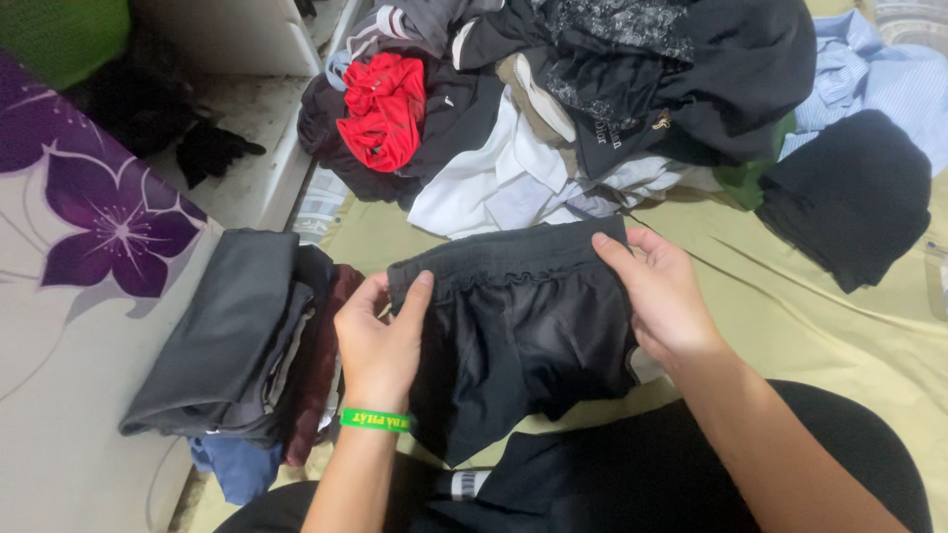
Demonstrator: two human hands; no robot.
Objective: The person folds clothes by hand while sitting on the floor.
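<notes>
At the middle of the olive-green bedsheet [790, 316], just in front of the person's lap, lies a pair of black shorts [513, 336] of smooth, slightly shiny cloth with a gathered elastic waistband along the top edge. The left hand [380, 345] pinches the waistband's left end, thumb on top and fingers curled beneath; the right hand [662, 296] grips its right end in the same way, so the band is stretched between them.

Just left of the shorts, near the bed's left edge, a stack of folded clothes [237, 345] sits in soft layers: dark grey on top, maroon and blue below. Toward the far edge a loose heap of unfolded garments [573, 109] spreads out, black and white cloth crumpled together, with a bright red ribbed garment [385, 109] on its left side. At the far right corner are a folded black knit piece [849, 197] and a pale blue striped shirt [879, 69]. A wall panel with a purple flower [109, 227] stands beyond the left edge.
</notes>
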